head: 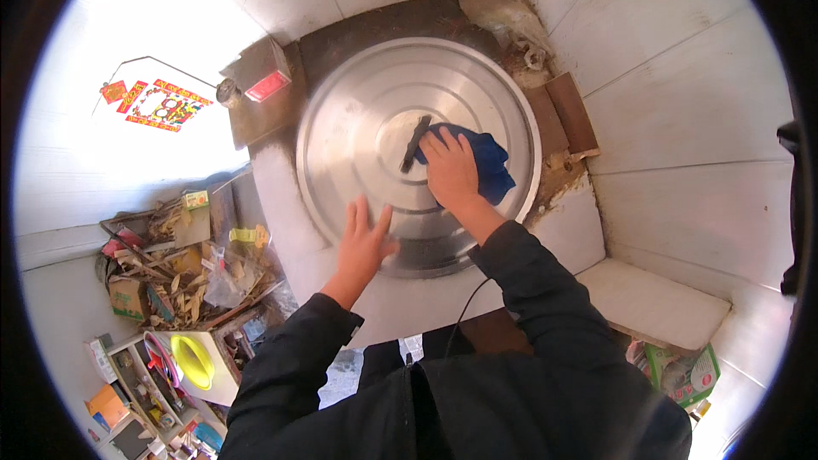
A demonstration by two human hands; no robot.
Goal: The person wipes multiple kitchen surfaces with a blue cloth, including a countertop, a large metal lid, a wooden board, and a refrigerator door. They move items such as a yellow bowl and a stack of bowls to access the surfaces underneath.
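A large round metal lid (358,121) with concentric rings lies on a white-topped stove or counter before me. My right hand (451,169) presses a dark blue cloth (492,163) against the lid, just right of its dark centre handle (415,144). The fingertips are close beside the handle, and part of the cloth is hidden under the hand. My left hand (365,243) is over the lid's lower left part with its fingers spread and nothing held; whether it touches the metal I cannot tell.
A cardboard box (255,67) stands at the counter's back left corner, a plastic bag (501,13) at the back right. An open cardboard piece (572,116) lies right of the lid. Dry husks and scraps (185,281) are heaped at left, above shelves with a yellow basin (192,362). Walls enclose the back and right.
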